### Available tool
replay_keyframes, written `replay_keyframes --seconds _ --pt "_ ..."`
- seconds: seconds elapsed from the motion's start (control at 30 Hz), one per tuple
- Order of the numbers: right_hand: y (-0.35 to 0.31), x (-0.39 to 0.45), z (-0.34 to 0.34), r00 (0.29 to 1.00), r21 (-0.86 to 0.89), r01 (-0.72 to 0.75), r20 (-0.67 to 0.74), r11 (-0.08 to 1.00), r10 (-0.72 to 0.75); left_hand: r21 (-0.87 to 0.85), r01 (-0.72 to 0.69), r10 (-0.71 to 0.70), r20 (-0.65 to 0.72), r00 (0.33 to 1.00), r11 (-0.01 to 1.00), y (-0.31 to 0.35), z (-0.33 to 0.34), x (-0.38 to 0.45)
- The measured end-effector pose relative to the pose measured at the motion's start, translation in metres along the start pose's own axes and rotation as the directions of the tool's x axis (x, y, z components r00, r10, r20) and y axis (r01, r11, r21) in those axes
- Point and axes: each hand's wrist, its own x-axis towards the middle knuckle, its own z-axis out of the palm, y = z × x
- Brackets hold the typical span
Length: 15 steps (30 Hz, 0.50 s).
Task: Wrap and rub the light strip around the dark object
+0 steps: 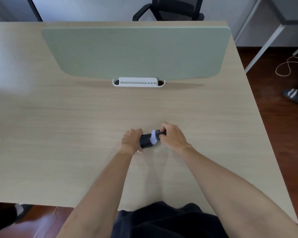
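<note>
A person's two bare forearms reach over a pale wood-grain worktop (76, 117). Between the hands lies a small rolled bundle of dark and white fabric, likely socks (149, 139), resting on the worktop near its middle front. The left hand (131, 140) curls its fingers round the bundle's dark end; the right hand (172, 136) pinches the other end, past the white band. The bundle's long axis runs left to right, tilted slightly away on the right. The step looks like rolling or tucking; finishing it seems to need a firm hold at both ends. Behind stands a sage-green divider panel (136, 52).
</note>
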Motion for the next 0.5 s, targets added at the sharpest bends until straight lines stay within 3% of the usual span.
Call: replay_keyframes --seconds 0.1,0.2,0.27,0.4,0.5 --pt "-0.005 -0.003 -0.005 0.994 0.111 0.036 -0.109 0.993 -0.024 -0.075 0.034 -0.036 -0.023 0.999 0.997 -0.001 0.001 -0.003" --pt "-0.015 -0.009 -0.002 0.984 0.183 0.155 0.063 0.971 -0.169 -0.153 0.057 -0.068 -0.067 0.995 0.987 -0.001 0.002 -0.006" --pt "-0.013 -0.01 0.007 0.978 0.134 0.141 0.133 0.981 -0.159 -0.172 0.074 -0.091 -0.092 0.992 0.982 0.0 0.004 -0.01" --pt "-0.003 -0.006 0.012 0.995 0.013 -0.022 -0.096 1.0 0.024 -0.125 0.096 -0.111 -0.122 0.986 0.988 -0.001 0.012 -0.018" --pt "-0.002 -0.007 0.006 0.997 0.077 0.055 -0.055 0.996 -0.05 -0.164 0.097 -0.118 -0.128 0.985 0.982 -0.004 0.017 -0.02"
